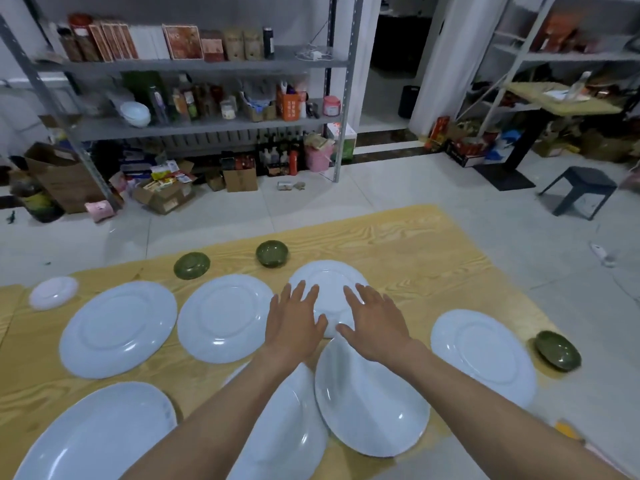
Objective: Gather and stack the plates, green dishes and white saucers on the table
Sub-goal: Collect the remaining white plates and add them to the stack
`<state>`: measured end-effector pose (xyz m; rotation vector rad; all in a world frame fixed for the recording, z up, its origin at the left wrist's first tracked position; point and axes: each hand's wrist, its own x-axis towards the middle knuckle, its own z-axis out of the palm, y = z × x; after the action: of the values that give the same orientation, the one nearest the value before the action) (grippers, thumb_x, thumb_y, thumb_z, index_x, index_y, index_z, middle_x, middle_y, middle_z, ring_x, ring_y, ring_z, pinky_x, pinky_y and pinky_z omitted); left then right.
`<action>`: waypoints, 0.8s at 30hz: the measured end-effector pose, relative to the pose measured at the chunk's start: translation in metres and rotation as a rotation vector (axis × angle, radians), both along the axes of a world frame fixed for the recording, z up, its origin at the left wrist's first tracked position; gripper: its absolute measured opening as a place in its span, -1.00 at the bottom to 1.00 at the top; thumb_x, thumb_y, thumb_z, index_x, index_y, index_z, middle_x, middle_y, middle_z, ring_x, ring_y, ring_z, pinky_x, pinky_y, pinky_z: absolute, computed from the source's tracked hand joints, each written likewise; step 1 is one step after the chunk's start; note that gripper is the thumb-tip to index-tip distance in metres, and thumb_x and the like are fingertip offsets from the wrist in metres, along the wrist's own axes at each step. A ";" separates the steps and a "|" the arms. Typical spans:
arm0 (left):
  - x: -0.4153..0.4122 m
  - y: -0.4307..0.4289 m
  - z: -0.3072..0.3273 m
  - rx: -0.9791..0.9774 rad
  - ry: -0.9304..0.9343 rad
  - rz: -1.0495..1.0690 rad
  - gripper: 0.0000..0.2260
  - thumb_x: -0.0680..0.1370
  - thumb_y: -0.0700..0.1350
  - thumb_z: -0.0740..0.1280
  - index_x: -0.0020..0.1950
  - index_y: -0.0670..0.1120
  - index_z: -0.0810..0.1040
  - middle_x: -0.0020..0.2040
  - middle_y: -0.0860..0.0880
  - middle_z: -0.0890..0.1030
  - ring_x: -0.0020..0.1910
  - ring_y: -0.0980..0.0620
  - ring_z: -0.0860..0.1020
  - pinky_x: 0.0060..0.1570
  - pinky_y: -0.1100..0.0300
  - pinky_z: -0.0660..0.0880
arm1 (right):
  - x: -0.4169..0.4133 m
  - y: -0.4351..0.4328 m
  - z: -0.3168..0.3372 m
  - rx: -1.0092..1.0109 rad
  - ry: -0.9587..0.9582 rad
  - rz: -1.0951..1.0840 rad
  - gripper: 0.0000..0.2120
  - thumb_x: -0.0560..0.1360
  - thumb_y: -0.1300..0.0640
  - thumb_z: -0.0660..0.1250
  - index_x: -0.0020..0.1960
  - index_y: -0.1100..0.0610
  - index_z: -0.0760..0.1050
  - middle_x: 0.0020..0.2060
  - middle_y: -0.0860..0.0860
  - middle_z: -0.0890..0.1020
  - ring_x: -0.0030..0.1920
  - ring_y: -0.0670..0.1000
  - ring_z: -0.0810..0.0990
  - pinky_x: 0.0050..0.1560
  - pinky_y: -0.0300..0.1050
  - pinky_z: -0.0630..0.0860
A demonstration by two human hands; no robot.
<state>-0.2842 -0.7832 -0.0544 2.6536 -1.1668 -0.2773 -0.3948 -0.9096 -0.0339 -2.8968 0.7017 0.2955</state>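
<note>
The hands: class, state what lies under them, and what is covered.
Under the left hand and right hand lies one white plate; its far rim and middle show between them. Its sides beneath the palms are covered, so contact cannot be confirmed.

my left hand [294, 323] and right hand [375, 327]: fingers spread flat over far plate [329, 275] | table [398, 237]: seven plates, three green dishes, one saucer [53, 292]

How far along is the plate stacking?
Done: nothing visible; no stack formed. In hand: left hand and right hand hover open over the far middle plate, gripping nothing. Left: all the large plates lie spread on the table, plus three green dishes and one white saucer.
</note>
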 end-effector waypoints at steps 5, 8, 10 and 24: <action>0.019 -0.034 -0.014 0.027 0.007 0.042 -0.46 0.65 0.12 0.14 0.60 0.04 0.12 0.61 -0.02 0.12 0.58 -0.09 0.05 0.51 -0.04 0.06 | 0.029 -0.036 -0.009 0.000 0.013 0.059 -0.27 0.62 -0.21 0.13 0.63 0.08 -0.09 0.61 0.10 0.04 0.59 0.10 0.01 0.53 0.10 0.03; 0.026 -0.044 -0.022 0.052 0.040 0.088 -0.45 0.64 0.12 0.15 0.60 0.04 0.12 0.61 -0.04 0.13 0.57 -0.10 0.07 0.51 -0.03 0.07 | 0.038 -0.050 -0.016 0.036 0.026 0.074 -0.28 0.63 -0.20 0.13 0.63 0.08 -0.08 0.61 0.10 0.04 0.59 0.10 0.02 0.53 0.08 0.05; 0.032 -0.052 -0.027 0.054 0.083 0.128 -0.46 0.63 0.12 0.18 0.59 0.05 0.15 0.60 -0.08 0.15 0.55 -0.12 0.11 0.47 -0.02 0.13 | 0.045 -0.061 -0.021 0.080 0.002 0.050 -0.29 0.63 -0.17 0.15 0.63 0.08 -0.06 0.61 0.10 0.03 0.59 0.09 0.04 0.52 0.04 0.10; 0.065 -0.100 -0.078 0.179 0.493 0.499 -0.36 0.55 0.14 0.35 0.52 -0.06 0.20 0.33 -0.25 0.32 0.31 -0.25 0.32 0.29 -0.03 0.31 | 0.085 -0.140 -0.081 0.475 -0.020 -0.392 -0.35 0.51 -0.03 0.44 0.46 0.21 0.27 0.36 0.16 0.40 0.38 0.17 0.37 0.20 0.02 0.40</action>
<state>-0.2192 -0.8828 -0.1322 2.6795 -0.3315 -0.9021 -0.3096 -1.0497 -0.1150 -2.2595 1.0135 0.3284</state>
